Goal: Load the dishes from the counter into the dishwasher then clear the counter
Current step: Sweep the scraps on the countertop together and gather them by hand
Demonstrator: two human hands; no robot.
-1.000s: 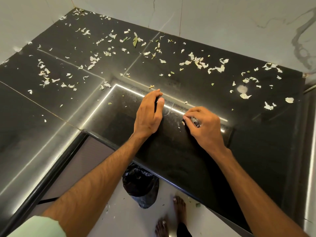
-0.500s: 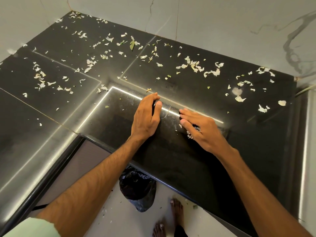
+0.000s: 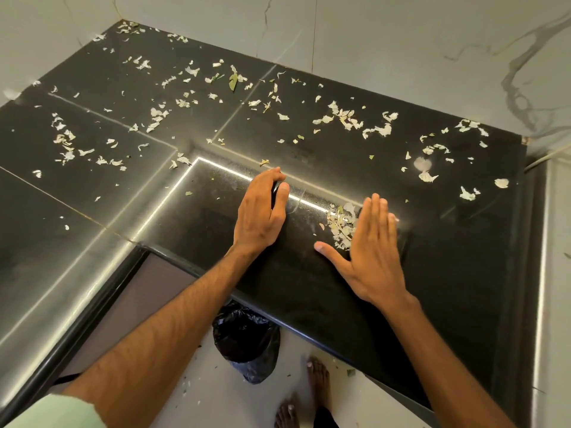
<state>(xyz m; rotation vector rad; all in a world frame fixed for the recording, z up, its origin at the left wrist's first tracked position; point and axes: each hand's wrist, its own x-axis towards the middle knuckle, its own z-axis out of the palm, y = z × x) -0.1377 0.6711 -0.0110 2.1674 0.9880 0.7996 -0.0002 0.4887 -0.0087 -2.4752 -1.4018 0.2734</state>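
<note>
while the left hand (image 3: 261, 214) stands cupped, gripping nothing visible, the right hand (image 3: 374, 251) lies flat, fingers straight, against a heap of vegetable scraps (image 3: 341, 225) near the countertop's (image 3: 448, 257) front edge.

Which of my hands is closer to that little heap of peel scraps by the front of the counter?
Right. The right hand lies flat against the right side of the heap; the left hand rests apart to its left.

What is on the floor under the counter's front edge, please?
A black bin bag stands on the floor, its top covered by the counter edge; bare feet and a few scraps are nearby. Anything further back is hidden.
</note>
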